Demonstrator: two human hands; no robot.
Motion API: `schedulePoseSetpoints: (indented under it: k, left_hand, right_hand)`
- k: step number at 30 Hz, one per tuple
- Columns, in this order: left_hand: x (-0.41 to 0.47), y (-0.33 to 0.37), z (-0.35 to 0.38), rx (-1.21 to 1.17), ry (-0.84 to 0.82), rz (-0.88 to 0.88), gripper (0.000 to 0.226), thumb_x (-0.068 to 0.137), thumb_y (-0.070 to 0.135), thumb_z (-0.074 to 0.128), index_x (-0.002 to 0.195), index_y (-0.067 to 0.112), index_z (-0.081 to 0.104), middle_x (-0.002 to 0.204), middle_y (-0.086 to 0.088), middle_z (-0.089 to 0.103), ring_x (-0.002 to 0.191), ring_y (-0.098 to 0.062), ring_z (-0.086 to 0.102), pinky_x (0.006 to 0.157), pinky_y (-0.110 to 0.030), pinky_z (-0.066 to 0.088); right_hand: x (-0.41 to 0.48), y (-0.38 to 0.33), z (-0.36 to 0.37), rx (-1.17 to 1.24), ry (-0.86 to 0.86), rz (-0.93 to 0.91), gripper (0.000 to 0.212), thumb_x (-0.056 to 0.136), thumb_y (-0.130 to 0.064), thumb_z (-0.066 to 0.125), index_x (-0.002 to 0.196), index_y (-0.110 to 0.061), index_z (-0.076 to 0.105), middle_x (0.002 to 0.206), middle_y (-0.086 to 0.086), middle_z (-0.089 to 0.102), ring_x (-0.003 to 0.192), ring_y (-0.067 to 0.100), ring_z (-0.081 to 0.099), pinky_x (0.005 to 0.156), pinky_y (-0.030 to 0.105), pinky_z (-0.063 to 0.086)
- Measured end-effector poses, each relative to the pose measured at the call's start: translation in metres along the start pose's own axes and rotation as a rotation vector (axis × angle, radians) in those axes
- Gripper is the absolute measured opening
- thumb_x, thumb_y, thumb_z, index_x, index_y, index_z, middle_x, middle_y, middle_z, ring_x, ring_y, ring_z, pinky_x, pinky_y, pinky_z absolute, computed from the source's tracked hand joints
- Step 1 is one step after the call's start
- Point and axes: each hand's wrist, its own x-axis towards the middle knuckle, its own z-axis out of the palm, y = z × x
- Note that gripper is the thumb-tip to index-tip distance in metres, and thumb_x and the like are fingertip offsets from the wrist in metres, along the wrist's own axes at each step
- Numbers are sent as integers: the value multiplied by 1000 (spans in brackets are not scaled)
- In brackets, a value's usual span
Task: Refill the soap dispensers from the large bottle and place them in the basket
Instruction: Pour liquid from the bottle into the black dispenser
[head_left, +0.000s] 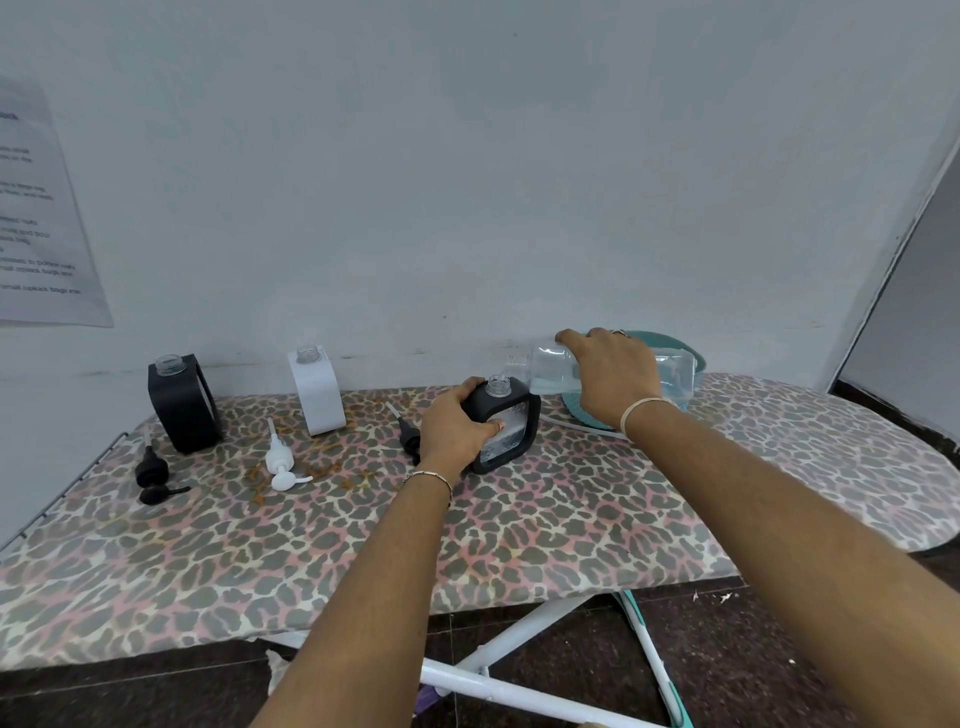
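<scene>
- Black dispenser (506, 428), uncapped, upright on the leopard-print board (519, 525): left hand (454, 431) wrapped round its left side.
- Large clear bottle (597, 376), tipped sideways just right of that dispenser, neck toward its mouth: right hand (613, 376) clasped over it.
- Teal basket (680, 358): behind the bottle.
- White dispenser (317, 389), second black dispenser (182, 402): left, open, pumps lying beside.
</scene>
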Motion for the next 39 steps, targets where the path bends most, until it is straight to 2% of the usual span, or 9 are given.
schedulePoseSetpoints:
  k: [8, 18, 23, 39]
  left_hand:
    - [0, 1, 0, 1, 3, 1, 63, 73, 14, 81, 130, 27, 56, 119, 1, 64, 106, -17, 60, 96, -26, 46]
    - [-2, 1, 0, -2, 6, 2, 63, 73, 14, 81, 130, 26, 56, 119, 1, 64, 106, -16, 59, 95, -25, 45]
    - [-3, 2, 0, -4, 11, 6, 65, 73, 14, 81, 132, 24, 55, 121, 0, 62, 111, -18, 58, 100, -28, 44]
    - [-4, 3, -1, -9, 13, 9, 63, 73, 13, 81, 130, 24, 57, 120, 0, 63, 109, -17, 59, 97, -27, 44]
  right_hand:
    - [0, 0, 0, 3, -7, 0, 62, 78, 0, 56, 133, -25, 43, 97, 5, 60, 89, 25, 59, 72, 32, 46]
    - [0, 0, 0, -8, -14, -1, 64, 77, 1, 56, 134, -25, 42, 98, 4, 60, 90, 25, 60, 71, 31, 44]
    - [0, 0, 0, -15, -11, -6, 62, 77, 1, 55, 133, -25, 42, 99, 4, 60, 91, 25, 59, 71, 31, 42]
    - [1, 0, 1, -19, 3, -8, 62, 77, 2, 55, 133, -24, 43, 98, 4, 60, 91, 26, 60, 71, 31, 44]
